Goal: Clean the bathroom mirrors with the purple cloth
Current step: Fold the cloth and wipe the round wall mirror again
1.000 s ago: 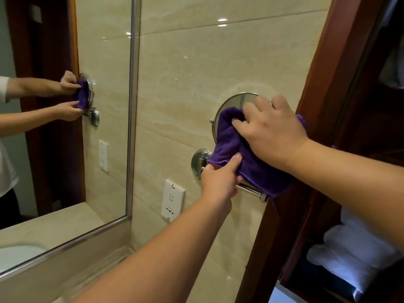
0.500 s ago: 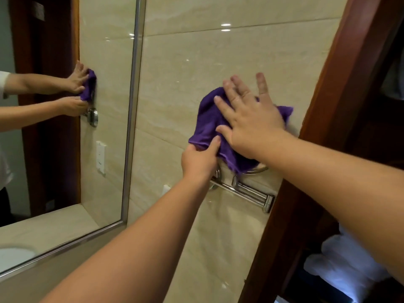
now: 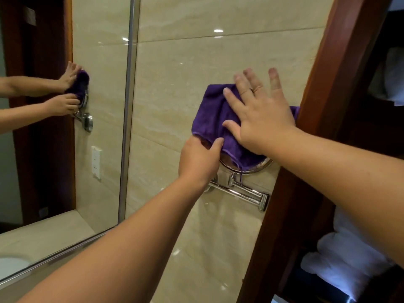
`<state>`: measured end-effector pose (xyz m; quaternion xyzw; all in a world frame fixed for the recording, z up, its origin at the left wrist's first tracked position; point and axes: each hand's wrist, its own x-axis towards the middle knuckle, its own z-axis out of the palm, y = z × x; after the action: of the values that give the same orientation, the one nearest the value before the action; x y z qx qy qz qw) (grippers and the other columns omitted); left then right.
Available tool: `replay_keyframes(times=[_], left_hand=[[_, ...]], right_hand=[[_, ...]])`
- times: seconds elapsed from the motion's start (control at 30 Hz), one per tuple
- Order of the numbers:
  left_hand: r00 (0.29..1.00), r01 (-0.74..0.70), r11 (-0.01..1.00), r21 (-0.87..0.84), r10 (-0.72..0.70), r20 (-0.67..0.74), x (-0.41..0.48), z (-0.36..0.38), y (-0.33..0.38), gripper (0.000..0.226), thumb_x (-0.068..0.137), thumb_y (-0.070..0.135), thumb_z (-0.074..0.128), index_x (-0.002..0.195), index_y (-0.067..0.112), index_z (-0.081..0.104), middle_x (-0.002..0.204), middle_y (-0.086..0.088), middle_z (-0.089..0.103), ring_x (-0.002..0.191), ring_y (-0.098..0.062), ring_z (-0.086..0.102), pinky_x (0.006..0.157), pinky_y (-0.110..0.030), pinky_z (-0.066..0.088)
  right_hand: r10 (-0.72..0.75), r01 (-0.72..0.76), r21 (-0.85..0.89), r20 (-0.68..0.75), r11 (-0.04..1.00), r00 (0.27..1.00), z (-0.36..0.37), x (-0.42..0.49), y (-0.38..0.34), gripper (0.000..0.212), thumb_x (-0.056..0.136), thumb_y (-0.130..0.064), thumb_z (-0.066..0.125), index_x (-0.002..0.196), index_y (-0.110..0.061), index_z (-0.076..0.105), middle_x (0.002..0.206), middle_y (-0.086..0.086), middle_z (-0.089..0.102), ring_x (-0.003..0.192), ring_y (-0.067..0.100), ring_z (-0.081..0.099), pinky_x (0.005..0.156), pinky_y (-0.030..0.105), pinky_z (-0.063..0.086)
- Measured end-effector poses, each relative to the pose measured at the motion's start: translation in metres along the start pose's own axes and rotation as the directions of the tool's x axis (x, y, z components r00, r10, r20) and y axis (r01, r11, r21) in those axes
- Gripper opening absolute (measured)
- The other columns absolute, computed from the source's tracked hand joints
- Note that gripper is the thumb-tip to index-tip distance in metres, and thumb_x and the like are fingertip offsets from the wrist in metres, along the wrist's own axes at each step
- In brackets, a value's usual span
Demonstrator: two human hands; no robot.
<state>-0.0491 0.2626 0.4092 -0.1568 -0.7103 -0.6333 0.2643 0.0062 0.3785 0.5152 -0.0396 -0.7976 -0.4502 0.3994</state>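
Here, rumpled purple cloth [image 3: 209, 115] over round mirror [image 3: 254, 170].

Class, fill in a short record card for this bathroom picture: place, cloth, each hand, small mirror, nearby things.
Place: tiled wall beside a wooden door frame
Cloth: purple cloth covers most of the round mirror; only its lower rim shows
Right hand: right hand flat, fingers spread, pressing the cloth
Left hand: left hand grips the mirror's lower left edge, thumb on the cloth
Mount: chrome arm below the mirror
Nearby: large wall mirror on the left, reflecting both hands; white towels lower right
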Motion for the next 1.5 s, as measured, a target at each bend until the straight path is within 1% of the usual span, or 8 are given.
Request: replay_keyframes(times=[0.43, 0.77, 0.87, 0.93, 1.0, 1.07, 1.23, 1.5], left_hand=[[0.929, 0.339, 0.922, -0.188, -0.296, 0.221, -0.048, -0.019, -0.03, 0.009, 0.083, 0.018, 0.055, 0.082, 0.019, 0.064, 0.062, 0.013, 0.064, 0.057, -0.007, 0.053, 0.051, -0.019, 0.041], [0.878, 0.361, 0.794, -0.489, -0.114, 0.465, -0.057, -0.053, 0.012, 0.015, 0.095, 0.011, 0.053, 0.099, 0.014, 0.067, 0.086, 0.004, 0.072, 0.077, -0.009, 0.065, 0.065, -0.02, 0.051], [0.792, 0.519, 0.739, -0.429, -0.227, 0.567, -0.067, -0.066, 0.028, 0.016, 0.091, 0.014, 0.051, 0.1, 0.012, 0.065, 0.084, -0.007, 0.069, 0.075, -0.021, 0.065, 0.064, -0.027, 0.051], [0.665, 0.632, 0.731, -0.257, -0.342, 0.664, -0.073, -0.081, 0.034, 0.017, 0.089, 0.022, 0.054, 0.095, 0.011, 0.066, 0.085, -0.013, 0.069, 0.076, -0.027, 0.066, 0.073, -0.035, 0.052], [0.555, 0.684, 0.724, -0.093, -0.433, 0.71, -0.079, -0.095, 0.036, 0.022, 0.089, 0.029, 0.056, 0.089, 0.009, 0.067, 0.082, -0.013, 0.072, 0.071, -0.028, 0.067, 0.074, -0.035, 0.052], [0.493, 0.714, 0.699, -0.037, -0.464, 0.736, -0.082, -0.109, 0.035, 0.024, 0.09, 0.03, 0.054, 0.089, 0.009, 0.067, 0.08, -0.012, 0.072, 0.066, -0.026, 0.068, 0.07, -0.032, 0.052], [0.457, 0.788, 0.611, -0.075, -0.499, 0.736, -0.09, -0.148, 0.022, 0.028, 0.094, 0.024, 0.052, 0.078, 0.008, 0.07, 0.077, -0.01, 0.072, 0.062, -0.024, 0.069, 0.058, -0.025, 0.056], [0.373, 0.775, 0.625, 0.097, -0.575, 0.728, -0.135, -0.2, -0.006, 0.025, 0.088, -0.012, 0.055, 0.099, 0.007, 0.066, 0.1, -0.018, 0.073, 0.084, -0.032, 0.073, 0.068, -0.038, 0.061]], right_hand=[[-0.414, 0.404, 0.09, 0.181, 0.91, 0.892, 0.02, -0.04, -0.073, 0.065, 0.101, -0.056, 0.011, 0.16, -0.029, 0.008, 0.168, 0.007, -0.011, 0.153, 0.03, -0.015, 0.117, 0.062, -0.009], [0.166, -0.185, 0.265, 0.09, 0.947, 0.982, -0.01, -0.096, -0.045, 0.08, 0.097, -0.067, 0.01, 0.16, -0.019, 0.018, 0.168, 0.01, 0.004, 0.155, 0.027, -0.005, 0.115, 0.058, -0.021], [0.31, -0.373, 0.646, 0.215, 0.666, 0.926, -0.024, -0.136, -0.067, 0.086, 0.091, -0.075, 0.021, 0.16, -0.024, 0.017, 0.168, 0.003, 0.009, 0.153, 0.012, -0.014, 0.114, 0.048, -0.027], [0.289, -0.497, 0.867, 0.47, 0.025, 0.834, -0.037, -0.154, -0.088, 0.094, 0.081, -0.076, 0.044, 0.159, -0.029, 0.022, 0.164, -0.004, 0.025, 0.151, 0.002, -0.007, 0.122, 0.044, -0.014], [0.139, -0.434, 0.627, 0.656, -0.647, 0.742, -0.053, -0.167, -0.115, 0.098, 0.071, -0.065, 0.065, 0.156, -0.03, 0.03, 0.152, -0.005, 0.048, 0.145, 0.012, 0.036, 0.121, 0.049, 0.027], [-0.022, -0.35, 0.284, 0.748, -0.893, 0.663, -0.067, -0.18, -0.14, 0.093, 0.069, -0.063, 0.073, 0.15, -0.029, 0.044, 0.137, -0.004, 0.063, 0.122, 0.014, 0.062, 0.109, 0.047, 0.046], [-0.433, -0.29, -0.328, 0.568, -0.899, 0.7, -0.097, -0.21, -0.174, 0.072, 0.08, -0.072, 0.068, 0.128, -0.018, 0.068, 0.137, 0.011, 0.063, 0.125, 0.033, 0.06, 0.1, 0.051, 0.051], [-0.512, -0.589, -0.139, 0.673, -0.796, 0.534, -0.109, -0.223, -0.155, 0.044, 0.104, -0.037, 0.045, 0.124, -0.005, 0.068, 0.121, 0.018, 0.07, 0.115, 0.037, 0.066, 0.108, 0.054, 0.044]])
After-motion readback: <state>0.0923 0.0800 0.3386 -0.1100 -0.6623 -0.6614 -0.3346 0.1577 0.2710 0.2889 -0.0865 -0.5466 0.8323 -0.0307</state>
